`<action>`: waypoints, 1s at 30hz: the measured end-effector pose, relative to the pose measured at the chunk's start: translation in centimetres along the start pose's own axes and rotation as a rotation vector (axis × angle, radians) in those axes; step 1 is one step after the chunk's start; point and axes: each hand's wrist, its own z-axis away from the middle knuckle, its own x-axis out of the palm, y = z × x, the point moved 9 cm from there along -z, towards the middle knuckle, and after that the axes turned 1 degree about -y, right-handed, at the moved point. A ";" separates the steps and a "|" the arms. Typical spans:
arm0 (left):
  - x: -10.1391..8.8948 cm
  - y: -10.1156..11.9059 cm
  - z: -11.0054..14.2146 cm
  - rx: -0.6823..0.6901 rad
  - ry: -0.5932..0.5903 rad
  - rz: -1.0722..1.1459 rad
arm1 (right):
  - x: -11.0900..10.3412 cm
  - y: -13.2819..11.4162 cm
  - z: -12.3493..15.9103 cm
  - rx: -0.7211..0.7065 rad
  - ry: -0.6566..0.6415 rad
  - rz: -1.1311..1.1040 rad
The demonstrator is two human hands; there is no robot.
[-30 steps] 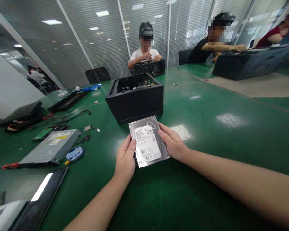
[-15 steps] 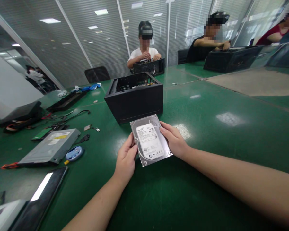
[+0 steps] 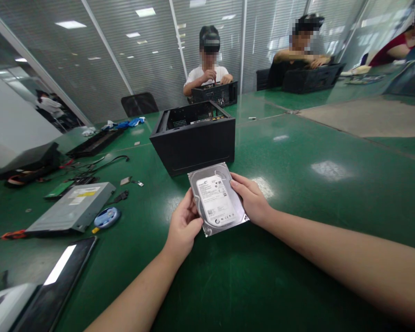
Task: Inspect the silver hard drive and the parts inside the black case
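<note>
Between my two hands I hold a silver hard drive [image 3: 216,203], its white printed label facing up toward me. My left hand [image 3: 183,226] grips its left edge, the thumb near the lower left corner and the fingers partly hidden beneath. On the opposite edge, my right hand [image 3: 251,198] is closed with the thumb on top. Just beyond the drive stands a black computer case [image 3: 197,140], open at the top, with some parts visible inside.
Left on the green table [image 3: 297,184] lie a grey optical drive [image 3: 74,205], an orange-handled screwdriver [image 3: 14,234], a blue round dish [image 3: 107,217], cables [image 3: 107,162] and a black flat panel [image 3: 62,276]. Across the table, people work at other black cases [image 3: 216,94].
My left thumb has slid down along the drive's edge toward its lower corner. The drive stays in both hands, nearly in place. At the far right, a co-worker's case has shifted left.
</note>
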 end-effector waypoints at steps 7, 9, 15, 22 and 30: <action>-0.6 -0.7 -0.4 -0.075 0.093 0.186 | 1.0 1.5 -0.4 0.127 -0.125 -0.221; -1.0 -0.8 -0.4 -0.102 0.144 0.221 | 1.3 1.8 -0.3 0.159 -0.161 -0.259; -2.2 -0.9 -0.3 -0.122 0.285 0.204 | 2.7 1.8 0.1 0.233 -0.268 -0.299; -3.4 -1.4 -0.3 -0.156 0.400 0.175 | 3.9 1.3 0.7 0.203 -0.420 -0.297; -4.3 -1.3 0.1 -0.185 0.482 0.051 | 4.4 1.4 0.9 0.141 -0.509 -0.260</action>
